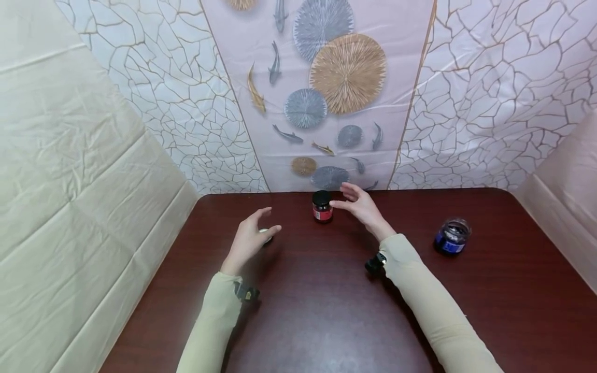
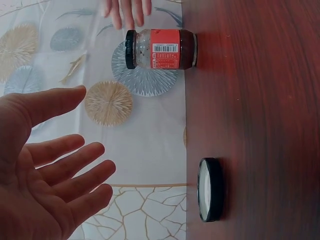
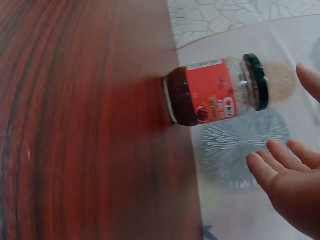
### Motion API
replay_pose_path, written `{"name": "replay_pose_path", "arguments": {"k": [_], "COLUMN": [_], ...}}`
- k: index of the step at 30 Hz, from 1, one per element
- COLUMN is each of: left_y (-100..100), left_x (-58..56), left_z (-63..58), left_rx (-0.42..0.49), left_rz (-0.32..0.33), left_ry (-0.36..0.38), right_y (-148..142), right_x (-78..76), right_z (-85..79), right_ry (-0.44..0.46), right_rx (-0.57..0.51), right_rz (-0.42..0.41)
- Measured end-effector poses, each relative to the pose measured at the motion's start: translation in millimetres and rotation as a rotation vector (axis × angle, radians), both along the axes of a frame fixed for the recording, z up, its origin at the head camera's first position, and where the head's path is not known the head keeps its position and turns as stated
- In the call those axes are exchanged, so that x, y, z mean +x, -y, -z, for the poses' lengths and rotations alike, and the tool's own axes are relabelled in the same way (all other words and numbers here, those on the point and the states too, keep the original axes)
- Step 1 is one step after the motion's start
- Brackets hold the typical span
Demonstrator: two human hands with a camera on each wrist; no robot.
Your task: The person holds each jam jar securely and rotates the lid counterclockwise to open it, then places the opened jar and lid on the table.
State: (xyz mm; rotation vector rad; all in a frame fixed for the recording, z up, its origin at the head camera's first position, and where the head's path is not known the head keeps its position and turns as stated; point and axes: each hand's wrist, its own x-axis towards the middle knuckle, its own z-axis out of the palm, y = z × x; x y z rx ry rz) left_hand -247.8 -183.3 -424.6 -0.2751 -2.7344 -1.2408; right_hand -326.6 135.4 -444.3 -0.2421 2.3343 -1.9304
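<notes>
Left hand (image 1: 246,240) and right hand (image 1: 366,208) are hovering loosely spread, empty; the jar (image 1: 322,213), being flat-bottomed, is standing unaided.

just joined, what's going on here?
A person's right hand is beside an upright, capped red-labelled jar. The left hand is near a loose black lid, which lies inner side up on the dark red table. Neither hand holds anything. A lidless blue-labelled jar stands off to the right.
</notes>
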Motion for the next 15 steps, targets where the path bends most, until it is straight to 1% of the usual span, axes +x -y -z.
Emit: {"name": "replay_pose_path", "arguments": {"k": [3, 6, 11, 15], "left_y": [-1, -2, -3, -4], "left_x": [1.8, 2.0, 0.4, -0.9], "left_z": [1.7, 1.4, -0.6, -1.4], "left_rx": [0.011, 0.008, 0.003, -0.005], "left_rz": [0.002, 0.008, 0.01, 0.007], "left_ry": [0.011, 0.006, -0.008, -0.027], "right_y": [6, 11, 20, 26], "right_x": [-1.5, -6.0, -14.0, -18.5], "right_z": [6.4, 11.7, 16.1, 19.2], "right_ry": [0.031, 0.051, 0.079, 0.088], "right_rx": [0.027, 0.026, 0.016, 0.038], "right_rz": [-0.025, -0.049, -0.078, -0.09]}}
